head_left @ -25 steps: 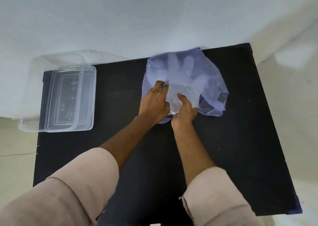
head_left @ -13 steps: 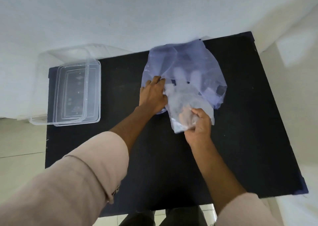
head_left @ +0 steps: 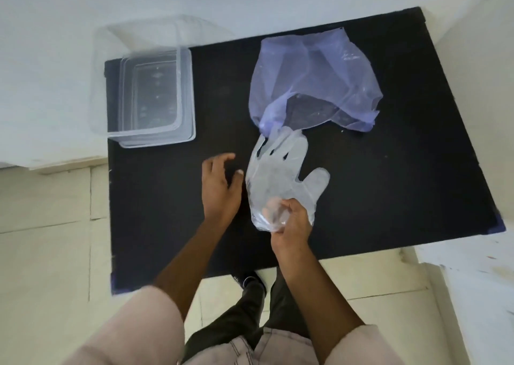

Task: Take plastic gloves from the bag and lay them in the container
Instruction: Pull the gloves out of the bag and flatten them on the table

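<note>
A thin purple plastic bag (head_left: pixel 314 80) lies crumpled on the black table (head_left: pixel 403 183), its mouth facing me. A clear plastic glove (head_left: pixel 281 170) hangs flat below the bag's mouth, fingertips still touching the bag's edge. My right hand (head_left: pixel 290 225) pinches the glove's cuff. My left hand (head_left: pixel 219 186) hovers just left of the glove, fingers apart, holding nothing. The clear rectangular container (head_left: pixel 155 97) sits at the table's far left, apparently empty.
A see-through lid (head_left: pixel 133 39) sticks out behind the container, past the table's edge, near the white wall. My legs and a shoe (head_left: pixel 250 281) stand at the table's near edge on the tiled floor.
My right hand has drawn the glove out of the bag toward me. My left hand let go of the bag and moved back and left. The bag has sagged flat.
</note>
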